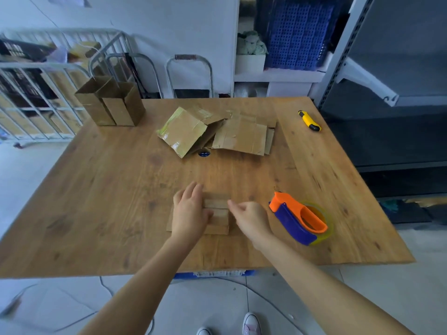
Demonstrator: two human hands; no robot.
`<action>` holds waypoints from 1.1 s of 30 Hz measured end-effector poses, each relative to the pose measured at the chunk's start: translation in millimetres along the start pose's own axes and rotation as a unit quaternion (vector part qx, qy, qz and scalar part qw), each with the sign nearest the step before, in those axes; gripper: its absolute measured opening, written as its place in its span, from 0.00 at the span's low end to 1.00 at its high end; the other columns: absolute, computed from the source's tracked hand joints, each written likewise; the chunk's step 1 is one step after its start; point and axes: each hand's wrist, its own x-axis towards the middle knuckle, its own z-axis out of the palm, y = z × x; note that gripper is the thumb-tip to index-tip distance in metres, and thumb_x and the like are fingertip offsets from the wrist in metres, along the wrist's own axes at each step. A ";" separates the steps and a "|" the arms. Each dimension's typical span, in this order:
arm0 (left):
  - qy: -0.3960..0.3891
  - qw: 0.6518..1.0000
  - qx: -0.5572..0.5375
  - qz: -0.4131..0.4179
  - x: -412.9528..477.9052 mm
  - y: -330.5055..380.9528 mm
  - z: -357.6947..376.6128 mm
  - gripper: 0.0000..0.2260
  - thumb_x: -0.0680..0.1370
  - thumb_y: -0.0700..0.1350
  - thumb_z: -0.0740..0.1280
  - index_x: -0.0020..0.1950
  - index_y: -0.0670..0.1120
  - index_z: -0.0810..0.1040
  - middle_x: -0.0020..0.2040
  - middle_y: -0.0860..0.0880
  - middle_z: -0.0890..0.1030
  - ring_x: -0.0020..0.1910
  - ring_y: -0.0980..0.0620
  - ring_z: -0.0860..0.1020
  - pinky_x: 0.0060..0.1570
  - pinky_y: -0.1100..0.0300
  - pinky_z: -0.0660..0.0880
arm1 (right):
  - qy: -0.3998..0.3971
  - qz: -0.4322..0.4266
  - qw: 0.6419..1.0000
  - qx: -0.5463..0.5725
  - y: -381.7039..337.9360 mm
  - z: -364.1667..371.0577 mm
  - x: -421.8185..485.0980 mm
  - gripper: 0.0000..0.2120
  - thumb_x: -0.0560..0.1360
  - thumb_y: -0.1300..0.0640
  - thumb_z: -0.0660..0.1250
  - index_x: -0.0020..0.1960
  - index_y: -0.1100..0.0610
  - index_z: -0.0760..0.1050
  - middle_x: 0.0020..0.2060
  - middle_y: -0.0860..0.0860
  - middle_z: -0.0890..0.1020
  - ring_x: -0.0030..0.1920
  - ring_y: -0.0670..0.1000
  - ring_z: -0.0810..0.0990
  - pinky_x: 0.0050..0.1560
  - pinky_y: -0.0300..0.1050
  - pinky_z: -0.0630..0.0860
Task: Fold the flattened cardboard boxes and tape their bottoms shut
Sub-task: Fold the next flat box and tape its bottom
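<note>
A wooden desk (108, 189) is seen; at its near middle a small cardboard box (219, 213) is pressed down by the left hand (189, 213), fingers straight. Its right edge is met by the right hand (251, 216), fingers curled; whether anything is pinched cannot be told. A tape dispenser (300, 218) is laid nearby. Farther back, flattened boxes (217, 131) are piled, folded boxes (111, 105) stood left, a yellow knife (309, 120) right.

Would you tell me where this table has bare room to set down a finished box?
Widest bare wood: left part of the table, between the upright boxes and the left hand. A smaller patch on the right, between the utility knife and the tape dispenser. Crowded: the flattened pile at centre back.
</note>
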 end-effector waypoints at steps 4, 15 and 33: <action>-0.029 0.995 -0.001 -0.096 14.3 -8.1 0.9 0.38 0.69 0.51 0.76 0.72 0.41 0.61 0.67 0.45 0.71 0.64 0.45 0.71 0.60 0.53 0.73 | 0.010 -0.005 0.996 -0.088 -5.2 13.3 12.1 0.17 0.74 0.53 0.69 0.32 0.63 0.72 0.27 0.55 0.71 0.28 0.52 0.69 0.27 0.42 0.62; -0.014 0.945 -0.214 -0.247 39.2 -40.5 -26.6 0.13 0.70 0.42 0.77 0.52 0.42 0.82 0.42 0.50 0.81 0.42 0.51 0.80 0.44 0.57 0.78 | 0.007 0.058 0.998 -0.037 -5.3 18.3 22.1 0.10 0.71 0.62 0.67 0.42 0.71 0.78 0.37 0.60 0.82 0.41 0.58 0.82 0.47 0.64 0.80; -0.023 0.846 -0.442 -0.297 16.8 -29.3 -39.1 0.16 0.71 0.41 0.76 0.54 0.36 0.77 0.49 0.42 0.81 0.45 0.48 0.81 0.41 0.57 0.81 | 0.050 -0.037 0.995 0.078 -9.3 -15.5 5.4 0.13 0.75 0.50 0.70 0.40 0.59 0.75 0.36 0.49 0.78 0.40 0.48 0.76 0.38 0.40 0.70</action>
